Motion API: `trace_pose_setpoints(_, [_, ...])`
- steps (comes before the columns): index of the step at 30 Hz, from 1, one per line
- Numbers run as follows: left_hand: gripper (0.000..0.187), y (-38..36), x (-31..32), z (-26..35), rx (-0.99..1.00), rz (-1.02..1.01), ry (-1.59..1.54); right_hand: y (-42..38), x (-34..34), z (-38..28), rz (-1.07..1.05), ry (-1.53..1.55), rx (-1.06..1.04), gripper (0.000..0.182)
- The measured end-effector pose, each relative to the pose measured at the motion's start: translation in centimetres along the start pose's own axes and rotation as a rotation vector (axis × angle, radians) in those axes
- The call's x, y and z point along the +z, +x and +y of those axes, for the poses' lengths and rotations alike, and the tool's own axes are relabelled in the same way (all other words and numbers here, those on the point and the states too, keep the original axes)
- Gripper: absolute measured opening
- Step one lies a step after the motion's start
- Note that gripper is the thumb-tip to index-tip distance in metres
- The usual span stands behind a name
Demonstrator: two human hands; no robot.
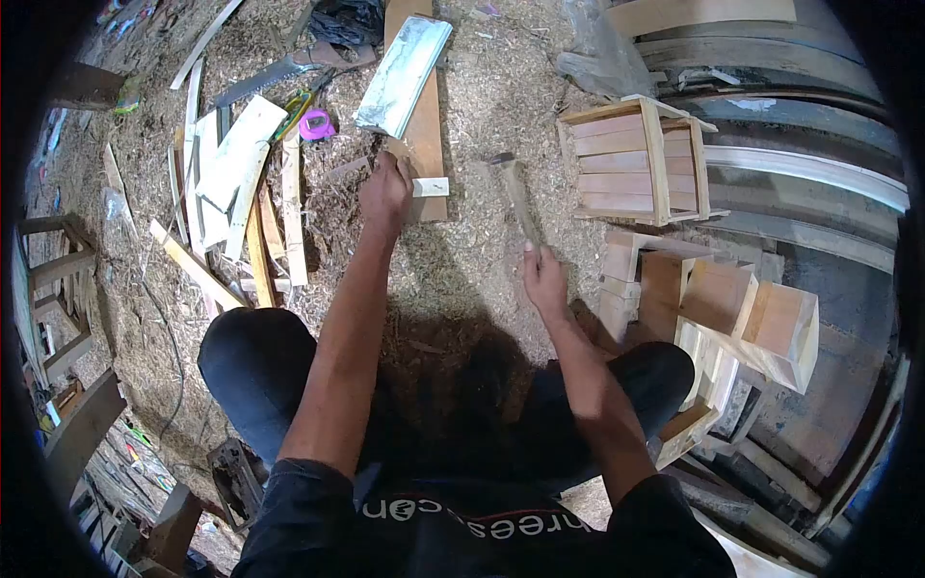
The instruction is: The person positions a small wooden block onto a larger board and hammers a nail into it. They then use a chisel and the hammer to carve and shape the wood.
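My right hand [546, 278] is closed around the wooden handle of a hammer [521, 204], whose dark head points away from me above the ground. The hammer is slightly blurred. My left hand [386, 193] is closed on a short pale wood piece [431, 187], which lies across the near end of a long brown board [424, 135]. My fingers hide part of that piece, and I cannot make out whether they also pinch something small. Farther up the board rests a whitish block [403, 77].
Left of the board lie a pink tape measure [315, 124], a handsaw [260, 81] and several loose wood strips [293, 207]. Slatted wooden crates [612, 161] and box-like wooden pieces [718, 289] stand at the right, beside stacked planks [800, 159]. Shavings cover the ground.
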State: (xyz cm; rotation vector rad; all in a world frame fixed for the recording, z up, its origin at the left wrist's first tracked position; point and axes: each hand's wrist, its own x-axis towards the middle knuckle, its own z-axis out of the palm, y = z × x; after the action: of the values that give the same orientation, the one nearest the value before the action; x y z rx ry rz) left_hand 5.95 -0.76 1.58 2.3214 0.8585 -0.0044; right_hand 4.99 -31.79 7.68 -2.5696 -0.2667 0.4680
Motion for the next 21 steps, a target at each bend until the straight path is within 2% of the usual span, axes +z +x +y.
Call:
trace_pose_setpoints(3, [0.034, -0.6, 0.2, 0.1, 0.005, 0.016, -0.025, -1.3, 0.5, -0.9, 0.103, 0.090, -0.045, 0.039])
trace_pose_setpoints(5, [0.035, -0.1, 0.4, 0.1, -0.022, 0.020, 0.009, -2.6, 2.3, -2.9, -0.026, 0.271, 0.139, 0.041])
trace_pose_setpoints(7, [0.036, 0.0, 0.9, -0.2, -0.011, 0.035, -0.011, -5.0, 3.9, -6.0, 0.065, 0.304, 0.000, 0.042])
trace_pose_setpoints(11, [0.039, 0.0, 0.9, -0.7, -0.002, 0.017, -0.005, -6.1, 5.6, -6.5, -0.018, 0.176, -0.056, 0.042])
trace_pose_setpoints(13, [0.040, 0.2, 0.7, -0.6, -0.005, 0.012, -0.010, -5.6, 4.8, -5.9, -0.092, 0.051, -0.163, 0.042])
trace_pose_setpoints(17, [0.044, -0.3, 0.3, -0.5, 0.000, 0.008, -0.054, -3.7, 3.0, -5.1, -0.057, 0.027, -0.092, 0.039])
trace_pose_setpoints(18, [0.045, 0.1, 0.1, -0.6, 0.000, -0.038, 0.002, -4.0, 2.6, -5.2, -0.163, -0.008, -0.020, 0.039])
trace_pose_setpoints(19, [0.045, -0.1, 0.2, -0.5, 0.004, -0.043, -0.002, -4.1, 2.3, -5.2, -0.160, -0.011, -0.014, 0.039])
trace_pose_setpoints(21, [0.043, 0.0, 0.1, -0.2, -0.028, -0.058, 0.020, -4.2, 1.8, -5.2, -0.143, -0.104, -0.119, 0.039])
